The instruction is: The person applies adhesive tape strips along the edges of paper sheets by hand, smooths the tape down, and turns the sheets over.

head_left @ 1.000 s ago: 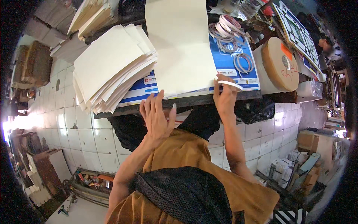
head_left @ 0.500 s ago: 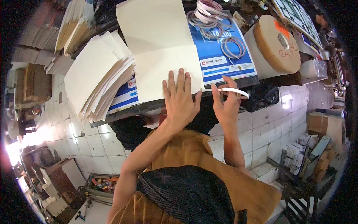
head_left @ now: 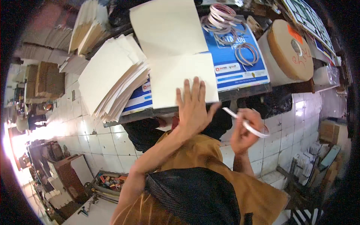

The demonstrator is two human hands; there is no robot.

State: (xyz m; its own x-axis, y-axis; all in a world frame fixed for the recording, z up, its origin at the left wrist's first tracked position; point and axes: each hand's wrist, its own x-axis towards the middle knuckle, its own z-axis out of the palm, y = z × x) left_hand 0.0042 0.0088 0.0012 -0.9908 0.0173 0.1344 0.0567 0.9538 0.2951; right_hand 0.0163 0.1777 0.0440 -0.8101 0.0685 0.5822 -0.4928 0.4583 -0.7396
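Observation:
My left hand (head_left: 193, 108) lies flat with fingers spread on the near edge of a folded cream paper sheet (head_left: 165, 80). A second cream flap (head_left: 165, 28) extends behind it. In my right hand (head_left: 245, 129), held off the table's front edge, is a narrow roll of white tape (head_left: 257, 131). Its loose end sticks out toward the sheet's near right corner, apart from the paper. The right fingers are somewhat blurred but closed round the roll. A fanned stack of cream sheets (head_left: 108, 71) sits left of the folded sheet.
Under the paper is a blue printed poster (head_left: 243, 80). Several thin tape rolls (head_left: 221, 18) are piled on it, with loose tape rings (head_left: 246, 54) nearby. A large brown-faced roll (head_left: 288, 56) stands to the right. Tools lie in a tray (head_left: 110, 180) at lower left.
My right hand has drawn back toward me and right with the tape roll, and the tape's end has come away from the sheet's corner. The left hand stays flat. The view has shifted.

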